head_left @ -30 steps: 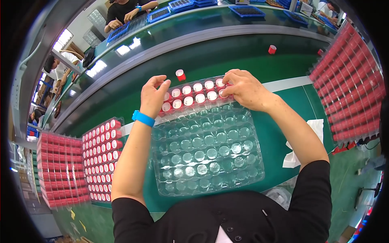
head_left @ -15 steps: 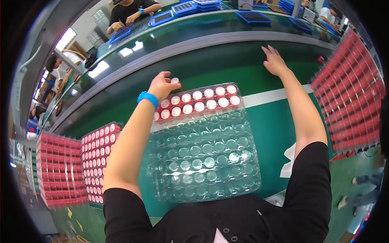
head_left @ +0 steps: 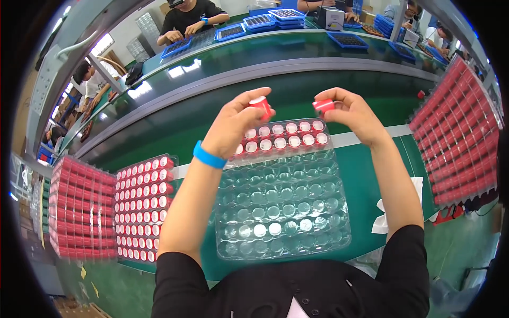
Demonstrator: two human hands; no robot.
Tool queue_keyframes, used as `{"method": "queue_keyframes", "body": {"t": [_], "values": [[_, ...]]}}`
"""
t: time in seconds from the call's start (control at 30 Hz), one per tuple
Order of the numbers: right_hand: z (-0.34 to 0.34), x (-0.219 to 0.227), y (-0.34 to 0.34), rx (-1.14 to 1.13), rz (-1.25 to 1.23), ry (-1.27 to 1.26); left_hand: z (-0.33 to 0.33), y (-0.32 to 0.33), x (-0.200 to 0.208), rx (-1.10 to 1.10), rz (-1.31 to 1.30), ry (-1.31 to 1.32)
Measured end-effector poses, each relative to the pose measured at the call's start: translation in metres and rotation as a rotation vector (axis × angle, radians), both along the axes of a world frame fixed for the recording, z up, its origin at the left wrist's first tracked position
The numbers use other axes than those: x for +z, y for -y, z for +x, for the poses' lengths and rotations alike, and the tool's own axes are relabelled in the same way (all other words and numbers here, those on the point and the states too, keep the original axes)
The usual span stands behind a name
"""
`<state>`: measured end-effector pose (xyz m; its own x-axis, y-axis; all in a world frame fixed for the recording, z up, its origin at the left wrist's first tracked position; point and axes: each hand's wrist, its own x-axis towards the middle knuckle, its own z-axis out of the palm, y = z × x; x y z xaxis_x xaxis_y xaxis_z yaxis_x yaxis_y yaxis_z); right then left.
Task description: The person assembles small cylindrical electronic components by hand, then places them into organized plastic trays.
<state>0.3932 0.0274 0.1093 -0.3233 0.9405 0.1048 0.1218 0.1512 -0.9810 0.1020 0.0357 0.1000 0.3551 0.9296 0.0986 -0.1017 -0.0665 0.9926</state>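
Note:
My left hand [head_left: 238, 117] is closed around a small red cylinder with a white top [head_left: 259, 106], held nearly upright above the tray's far edge. To its right, my right hand [head_left: 352, 114] pinches another red cylinder [head_left: 322, 107], tipped on its side, between thumb and fingers. Below them lies a clear plastic tray [head_left: 281, 212] with round pockets. Red cylinders with white tops [head_left: 294, 141] fill its two far rows, partly hidden by my left hand; the nearer pockets hold nothing.
At left stand a tray full of cylinders [head_left: 140, 206] and a tall stack of filled trays [head_left: 82, 212]. Another stack [head_left: 461, 132] leans at right, near white paper [head_left: 382, 217]. A metal rail [head_left: 297, 69] crosses beyond. Across it, a person [head_left: 193, 24] works beside blue trays [head_left: 260, 21].
My right hand has come back from the far right and now shows a red cylinder. My left hand has moved right with its cylinder, and the two hands are closer together.

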Motion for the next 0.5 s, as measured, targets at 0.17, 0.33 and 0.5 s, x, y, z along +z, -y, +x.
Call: {"method": "queue_keyframes", "body": {"t": [0.17,0.33,0.5], "values": [[-0.050,0.051,0.063,0.166,0.053,-0.158,-0.017,0.078,0.039,-0.148,-0.187,0.322],[-0.083,0.048,0.080,0.212,-0.030,-0.330,-0.037,0.108,0.041,-0.076,0.004,0.208],[-0.090,0.037,0.081,0.233,-0.055,-0.395,-0.041,0.120,0.048,0.069,0.101,0.151]]}}
